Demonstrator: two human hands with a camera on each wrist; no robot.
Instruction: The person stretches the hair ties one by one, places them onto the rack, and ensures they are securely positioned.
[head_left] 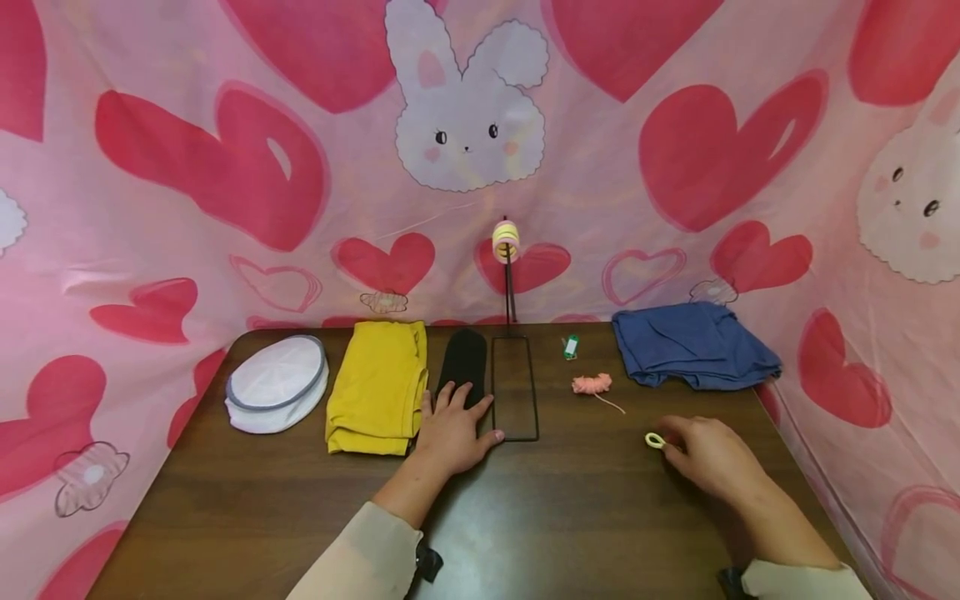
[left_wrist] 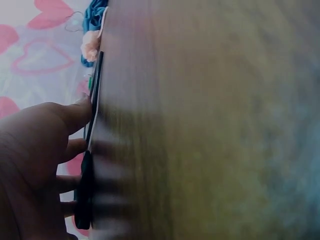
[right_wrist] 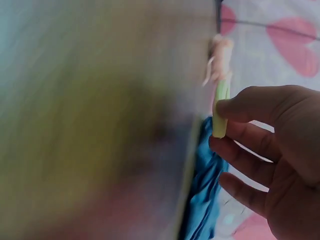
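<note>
My right hand (head_left: 708, 454) pinches a pale yellow hair tie (head_left: 655, 440) between thumb and fingers, just above the tabletop. In the right wrist view, the hair tie (right_wrist: 219, 122) appears edge-on at the fingertips. My left hand (head_left: 453, 429) lies with spread fingers over the near end of a flat black oblong thing (head_left: 463, 354), its thumb at the near edge of a black wire stand's base (head_left: 537, 408). Several pink and yellow rings (head_left: 506, 240), like hair ties, hang on the stand's raised arm. The left wrist view shows those fingers beside the black thing (left_wrist: 85, 200).
Folded yellow cloth (head_left: 378, 387) and a white round mesh container with a grey rim (head_left: 276, 375) lie left. Right of the stand are a small green-and-white item (head_left: 571, 347), a pink yarn bundle (head_left: 592, 383) and folded blue cloth (head_left: 690, 346). A patterned curtain (head_left: 465, 275) borders the table.
</note>
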